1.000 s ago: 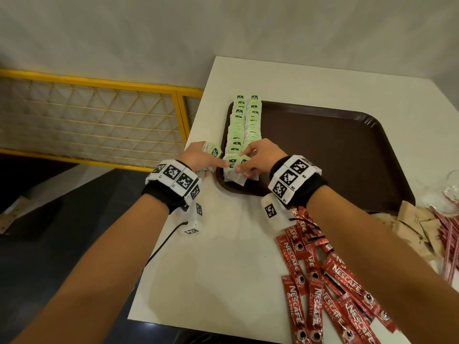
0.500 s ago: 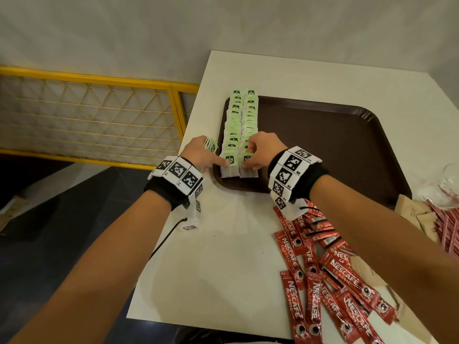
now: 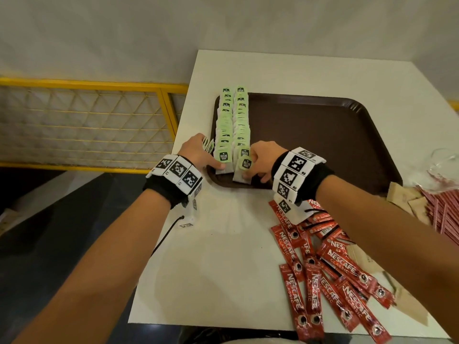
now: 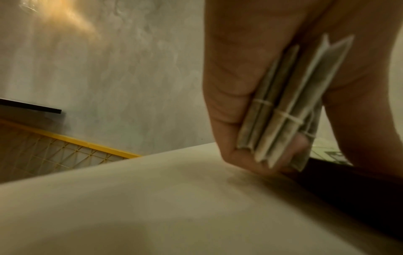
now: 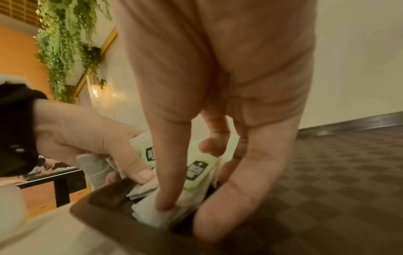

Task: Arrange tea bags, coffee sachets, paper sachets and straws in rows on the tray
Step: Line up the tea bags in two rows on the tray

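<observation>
While my right hand [image 3: 260, 161] pinches the nearest green-tagged white paper tea bag [image 3: 244, 167] at the near end of the two rows along the left side of the dark brown plastic tray [image 3: 323, 135], my left hand [image 3: 198, 151] clutches a small bundle of spare bags [image 4: 281, 110] in its curled fingers, its forefinger pressing the neighbouring row's end. These look featherlight, soft and crushable to me. I'd take each flat by its edges, never by tag or string.
</observation>
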Available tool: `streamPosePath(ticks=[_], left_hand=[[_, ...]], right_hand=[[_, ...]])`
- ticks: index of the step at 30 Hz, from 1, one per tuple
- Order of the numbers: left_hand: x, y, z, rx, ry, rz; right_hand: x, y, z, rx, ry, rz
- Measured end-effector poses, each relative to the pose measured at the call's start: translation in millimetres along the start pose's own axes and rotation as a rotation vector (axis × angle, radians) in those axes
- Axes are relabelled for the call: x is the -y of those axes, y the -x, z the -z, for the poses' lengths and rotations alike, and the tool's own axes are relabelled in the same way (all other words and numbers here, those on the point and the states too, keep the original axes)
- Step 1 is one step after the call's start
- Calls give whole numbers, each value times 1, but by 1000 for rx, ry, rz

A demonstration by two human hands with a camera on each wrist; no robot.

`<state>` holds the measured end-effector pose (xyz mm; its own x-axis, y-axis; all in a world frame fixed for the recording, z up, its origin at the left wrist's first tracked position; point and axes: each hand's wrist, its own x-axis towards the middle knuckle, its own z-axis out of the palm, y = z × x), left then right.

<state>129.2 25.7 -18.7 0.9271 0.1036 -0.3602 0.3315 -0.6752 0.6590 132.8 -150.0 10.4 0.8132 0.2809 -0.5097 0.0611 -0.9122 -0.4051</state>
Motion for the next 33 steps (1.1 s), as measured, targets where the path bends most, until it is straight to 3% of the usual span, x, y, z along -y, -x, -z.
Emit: streamPosePath(ticks=[16,20,25,30,33], left_hand=[[6,-2,3,-19,121,-23],[5,0,11,-48,364,41],[1,6,21,125,810,224],[0,17,19,242,1049,125],[-3,21,11,271,1044,64]], right_hand=[[-2,-12,-6,-124,-146,69],[-2,-9,-6,-65,-138,72],[-3,-10,-7,-62,-78,76],[4,-4,11,-349,-232,179],[16,-2,14,-232,-552,251]])
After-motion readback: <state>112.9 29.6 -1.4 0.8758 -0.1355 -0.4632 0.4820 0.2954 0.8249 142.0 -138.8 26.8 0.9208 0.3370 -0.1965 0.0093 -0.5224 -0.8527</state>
